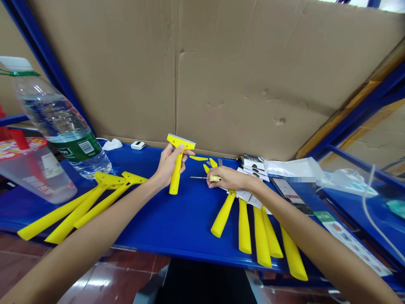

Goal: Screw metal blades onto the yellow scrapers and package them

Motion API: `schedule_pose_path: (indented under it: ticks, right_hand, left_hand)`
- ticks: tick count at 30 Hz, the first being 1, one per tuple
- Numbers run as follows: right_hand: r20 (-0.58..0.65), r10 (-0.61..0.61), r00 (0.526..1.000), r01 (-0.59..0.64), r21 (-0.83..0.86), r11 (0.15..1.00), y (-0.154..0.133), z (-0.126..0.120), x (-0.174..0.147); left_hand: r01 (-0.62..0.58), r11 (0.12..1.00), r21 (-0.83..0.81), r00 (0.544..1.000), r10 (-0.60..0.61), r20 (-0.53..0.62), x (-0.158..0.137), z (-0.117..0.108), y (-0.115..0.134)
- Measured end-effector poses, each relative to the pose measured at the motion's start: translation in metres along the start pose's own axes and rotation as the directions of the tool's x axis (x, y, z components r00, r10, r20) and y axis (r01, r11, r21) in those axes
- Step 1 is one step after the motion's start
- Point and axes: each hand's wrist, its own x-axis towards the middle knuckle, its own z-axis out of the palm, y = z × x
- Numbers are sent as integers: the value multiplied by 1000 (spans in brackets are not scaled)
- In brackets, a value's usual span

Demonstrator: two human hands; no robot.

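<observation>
Open room: bare blue bench (152,219) between the hands, running to the front edge. Yellow scraper (176,177), one: mid-bench, head up, gripped by the left hand's (166,164) fingers. Screwdriver (215,178), one: in the right hand's (228,176) closed fingers, shaft pointing left. Left flank: scraper pile (77,209), cup (39,173), bottle (74,126). Right flank: five yellow handles (244,228), phone (286,189). Behind: cardboard wall (221,76).

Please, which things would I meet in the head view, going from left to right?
Clear plastic bottle with green label, small white rectangular device, left hand holding yellow T-shaped scraper, right hand holding cream-handled metal-shafted tool, dark rectangular smartphone, white printed sheet with green header.
</observation>
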Motion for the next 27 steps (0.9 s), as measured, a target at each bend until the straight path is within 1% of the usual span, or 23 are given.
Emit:
schedule_pose_path:
  ticks: [10,14,16,21,23,24,25,27]
  right_hand:
    - [22,-62,998,62,21,998,-10,6,-1]
    - [28,-48,998,48,15,999,-13,8,0]
    - [3,-43,999,43,1,999,-14,10,-1]
    - [-149,-37,988,29,-60,998,-18,14,-8]
    - [-250,-40,967,24,-66,998,-20,11,-9]
    - [-325,-44,945,27,-57,998,-22,9,-9]
    - [-410,-50,911,34,-44,998,-23,6,-9]
    - [-569,-63,820,60,-24,998,-26,2,-6]
  left_hand:
    - [50,998,48,999,-49,-21,3,-4,-4]
    - [96,994,47,995,-96,-9,3,-6,-8]
    - [132,990,53,991,-133,15,2,-7,-10]
    - [254,966,58,965,-257,55,0,-7,-17]
    - [316,947,50,945,-319,66,-1,-6,-19]
    - [346,937,48,934,-349,78,-2,-5,-20]
    - [373,927,48,922,-376,94,-3,-5,-21]
    - [416,908,50,898,-419,133,-5,-3,-23]
